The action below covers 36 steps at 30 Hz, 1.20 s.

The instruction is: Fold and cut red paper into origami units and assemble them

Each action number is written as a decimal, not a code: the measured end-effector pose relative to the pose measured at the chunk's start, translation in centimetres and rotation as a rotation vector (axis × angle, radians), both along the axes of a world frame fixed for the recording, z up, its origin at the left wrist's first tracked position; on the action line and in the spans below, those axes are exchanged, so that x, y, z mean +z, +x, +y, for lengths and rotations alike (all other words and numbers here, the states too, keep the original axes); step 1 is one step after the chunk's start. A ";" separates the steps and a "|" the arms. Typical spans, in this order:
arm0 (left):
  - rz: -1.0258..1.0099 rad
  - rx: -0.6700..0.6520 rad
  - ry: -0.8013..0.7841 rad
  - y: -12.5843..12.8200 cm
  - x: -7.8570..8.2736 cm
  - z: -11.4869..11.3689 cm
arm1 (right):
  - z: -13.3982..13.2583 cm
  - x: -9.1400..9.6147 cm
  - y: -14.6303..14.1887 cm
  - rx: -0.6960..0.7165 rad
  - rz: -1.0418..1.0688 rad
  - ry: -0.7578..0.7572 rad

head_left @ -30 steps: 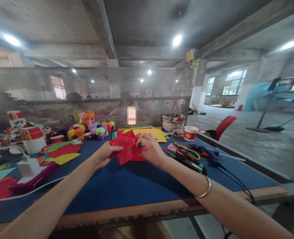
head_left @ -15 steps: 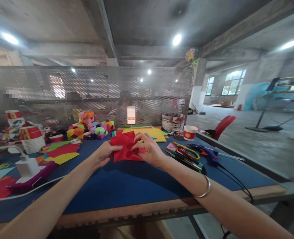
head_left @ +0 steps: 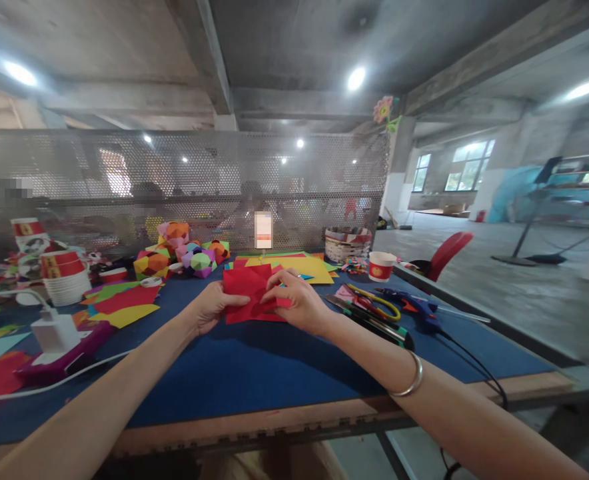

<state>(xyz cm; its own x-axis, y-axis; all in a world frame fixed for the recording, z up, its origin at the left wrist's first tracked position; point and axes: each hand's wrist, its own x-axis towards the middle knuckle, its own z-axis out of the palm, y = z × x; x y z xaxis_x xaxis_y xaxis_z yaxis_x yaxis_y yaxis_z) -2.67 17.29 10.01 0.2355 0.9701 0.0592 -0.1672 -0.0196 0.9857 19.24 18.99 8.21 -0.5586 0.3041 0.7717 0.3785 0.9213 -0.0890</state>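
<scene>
Between my hands is a sheet of red paper [head_left: 247, 283], partly folded, held a little above the blue table top [head_left: 254, 373]. My left hand [head_left: 214, 308] pinches its left edge, thumb lying on the front face. At the right side, the fingers of my right hand [head_left: 294, 300] are bent and closed on the paper's edge; their tips are partly hidden. Behind the red paper lies a stack of coloured paper sheets [head_left: 312, 270], yellow on top.
Scissors with yellow handles [head_left: 387, 307], a blue glue gun [head_left: 424, 313] and a paper cup [head_left: 381, 267] stand right. Left are folded paper balls [head_left: 199, 261], stacked cups [head_left: 67, 287] and a purple power strip [head_left: 74, 357]. A phone [head_left: 263, 230] stands before the mesh screen [head_left: 214, 167].
The red paper's upper part has flattened into a smoother, more even flap. My left thumb has shifted slightly down and right on it; my right hand has barely moved.
</scene>
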 end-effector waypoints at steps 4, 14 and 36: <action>0.011 0.007 0.022 0.0 0.0 0.1 | 0.2 -0.2 -0.1 0.004 0.006 0.004; 0.085 -0.023 0.029 -0.2 -0.2 0.3 | 0.4 -0.3 -0.1 -0.005 0.026 -0.027; 0.105 -0.116 0.034 0.3 0.3 -0.4 | 0.9 -1.4 -1.1 -0.012 0.517 -0.674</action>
